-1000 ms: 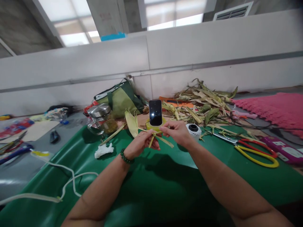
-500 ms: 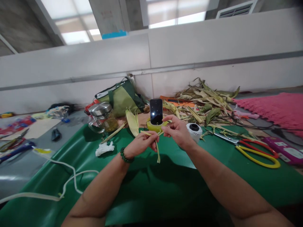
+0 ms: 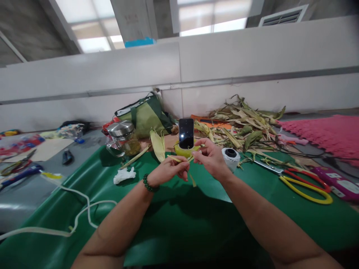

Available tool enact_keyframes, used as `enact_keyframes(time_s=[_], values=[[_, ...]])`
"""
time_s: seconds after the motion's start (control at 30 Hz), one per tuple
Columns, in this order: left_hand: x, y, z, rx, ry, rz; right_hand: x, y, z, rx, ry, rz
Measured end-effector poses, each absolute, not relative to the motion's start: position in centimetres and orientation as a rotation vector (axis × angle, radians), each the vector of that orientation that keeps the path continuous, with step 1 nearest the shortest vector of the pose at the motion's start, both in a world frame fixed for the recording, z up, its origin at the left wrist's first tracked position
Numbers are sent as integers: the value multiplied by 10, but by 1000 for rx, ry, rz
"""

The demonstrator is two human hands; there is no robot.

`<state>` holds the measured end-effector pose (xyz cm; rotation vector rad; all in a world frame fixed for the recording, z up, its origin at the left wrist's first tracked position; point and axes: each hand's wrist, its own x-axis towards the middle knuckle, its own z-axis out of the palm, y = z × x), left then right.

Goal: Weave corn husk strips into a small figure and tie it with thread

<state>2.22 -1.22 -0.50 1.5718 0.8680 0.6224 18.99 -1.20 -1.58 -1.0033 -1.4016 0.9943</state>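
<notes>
Head view: left hand [image 3: 168,170], right hand [image 3: 211,157] pinching husk strip [image 3: 174,158]

- A single head-worn camera looks forward and down across the desk [image 3: 86,149], from the wearer's side of the smartphone [image 3: 186,133].
- The smartphone is near mid-view.
- Close to the lens, on the smartphone's near side, are the left hand [image 3: 171,168] and right hand [image 3: 209,157].
- Farther off, the view takes in the white partition [image 3: 126,71] behind the smartphone.

Both forearms [image 3: 120,218] angled inward, left fingers [image 3: 183,165] pinched, right fingers [image 3: 203,142] curled nearby.
</notes>
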Motion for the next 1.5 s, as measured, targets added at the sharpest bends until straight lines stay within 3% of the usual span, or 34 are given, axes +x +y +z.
enact_keyframes(time_s=[0.13,0.33,0.5,0.73,1.0,1.13,1.3,1.5], values=[[18,-11,0,1680,883,614,196,-6,-16,-1002,-1388,1059],[16,-1,-8,1549,826,868,202,-1,-15,-1024,-1622,1103],[18,-1,-11,1387,794,896,191,-5,-23,-925,-1730,1346],[24,6,-18,1060,780,1274,184,-5,-27,-952,-1442,922],[34,-7,-20,1518,930,1241,177,-23,-31,-1033,-1925,359],[30,-5,-16,1512,966,1088,193,-16,-21,-1156,-1700,394],[30,-5,-17,1525,916,844,198,-3,-19,-1006,-1681,850],[28,-2,-21,1752,873,764,195,-4,-27,-1057,-1750,565]])
